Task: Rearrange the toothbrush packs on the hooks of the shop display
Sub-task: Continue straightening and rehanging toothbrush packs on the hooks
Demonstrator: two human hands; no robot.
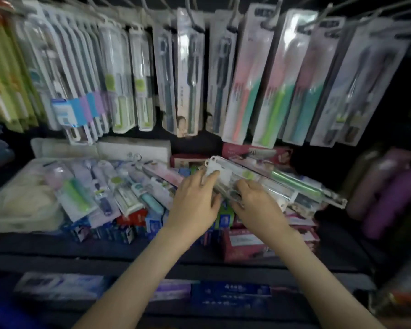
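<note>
A: Clear plastic pack (pixel 278 184), green brush inside. Location?
B: Off the hooks (pixel 234 10). Held slantwise over the shelf (pixel 128 251), right of middle, tab end up-left, below the hanging row (pixel 190 72).
A: Grip?
B: White tab end pinched by curled fingers of left hand (pixel 195 200). Mid-length wrapped and clamped by right hand (pixel 256 206). One pack or several in the hold: cannot tell, blurred.
A: Underneath?
B: Heap of loose packs (pixel 119 188), spread toward the shelf's left edge.

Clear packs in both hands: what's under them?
Under the clear packs, held by the left hand and right hand, lie red boxes and blue boxes. What sits directly beneath the packs and hands is covered.
</note>
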